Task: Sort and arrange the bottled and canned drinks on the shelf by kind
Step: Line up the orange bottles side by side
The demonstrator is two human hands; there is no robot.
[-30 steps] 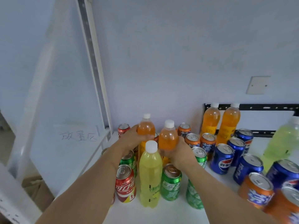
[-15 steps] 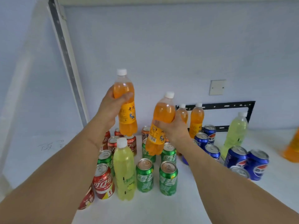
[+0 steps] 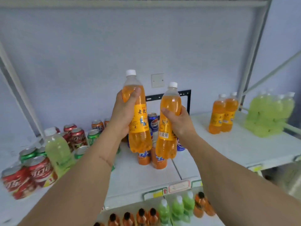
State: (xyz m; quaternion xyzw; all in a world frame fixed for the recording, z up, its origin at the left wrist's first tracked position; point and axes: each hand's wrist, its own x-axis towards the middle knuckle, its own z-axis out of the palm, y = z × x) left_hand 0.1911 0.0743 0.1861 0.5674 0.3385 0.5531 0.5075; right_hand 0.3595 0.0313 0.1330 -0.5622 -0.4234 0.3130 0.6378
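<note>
Now we carry two orange bottles, left hand (image 3: pixel 124 115) gripping one (image 3: pixel 138 111), right hand (image 3: pixel 180 123) the other (image 3: pixel 169 121); next, probably stand them beside the orange pair (image 3: pixel 223 114).

Both arms stretched out front, left hand (image 3: pixel 124 115) and right hand (image 3: pixel 180 122) each up at about the same height, fingers wrapped tight round a bottle.
</note>
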